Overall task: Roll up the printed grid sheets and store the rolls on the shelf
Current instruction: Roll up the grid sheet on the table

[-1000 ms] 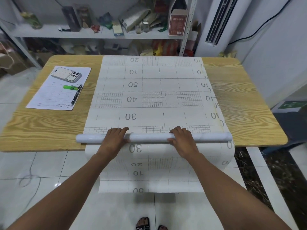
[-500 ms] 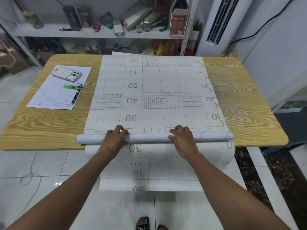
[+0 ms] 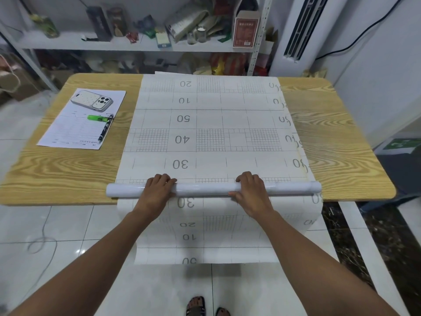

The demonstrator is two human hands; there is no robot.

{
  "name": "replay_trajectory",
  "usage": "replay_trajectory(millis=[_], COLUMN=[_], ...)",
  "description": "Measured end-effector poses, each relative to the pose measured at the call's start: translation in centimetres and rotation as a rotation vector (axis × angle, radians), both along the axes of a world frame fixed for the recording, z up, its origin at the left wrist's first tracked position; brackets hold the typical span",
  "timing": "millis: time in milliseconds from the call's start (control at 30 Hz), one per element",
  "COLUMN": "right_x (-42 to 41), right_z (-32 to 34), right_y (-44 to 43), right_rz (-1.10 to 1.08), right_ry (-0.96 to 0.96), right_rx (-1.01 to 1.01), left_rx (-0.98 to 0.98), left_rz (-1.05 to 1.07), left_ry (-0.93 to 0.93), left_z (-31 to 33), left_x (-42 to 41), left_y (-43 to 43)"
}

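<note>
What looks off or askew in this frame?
The stacked sheets aren't squared: a lower one peeks out along the right edge, doubling the numbers there. The roll, gripped by the left hand and right hand, juts past the sheets' left edge. Nothing looks torn or spilled.

One wide-angle camera, worn on the person's head, looks forward and steeply down across the wooden table (image 3: 341, 137) from close over its near edge. The paper roll (image 3: 205, 189) at that edge sits mid-frame. The shelf (image 3: 127, 45) rises beyond the table's far edge, while floor tiles (image 3: 68, 224) and the wearer's feet (image 3: 196, 305) show below its near edge.
</note>
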State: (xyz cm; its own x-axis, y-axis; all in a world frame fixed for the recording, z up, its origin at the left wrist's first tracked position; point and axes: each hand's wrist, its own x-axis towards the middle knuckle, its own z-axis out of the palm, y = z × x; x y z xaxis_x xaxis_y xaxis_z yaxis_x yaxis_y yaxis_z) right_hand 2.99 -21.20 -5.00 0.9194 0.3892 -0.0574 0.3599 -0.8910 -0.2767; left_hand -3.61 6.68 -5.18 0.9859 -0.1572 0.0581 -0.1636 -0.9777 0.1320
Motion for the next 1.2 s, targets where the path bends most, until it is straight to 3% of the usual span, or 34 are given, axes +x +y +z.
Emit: replay_trajectory(millis=[467, 700, 1200], right_x=[-0.29, -0.26, 0.05], right_z=[-0.11, -0.18, -0.48], right_y=[-0.15, -0.28, -0.27], right_rz=[0.016, -0.002, 0.025], right_ry=[-0.002, 0.015, -0.007], right_rx=[-0.045, 0.051, -0.057], left_rx=[-0.050, -0.075, -0.041], left_rz=[0.046, 0.024, 0.005], left_ry=[0.065, 0.012, 0.074], left_z=[-0.60, -0.59, -0.85], left_x=[0.45, 0.23, 1.00], left_y=[0.61, 0.52, 0.88])
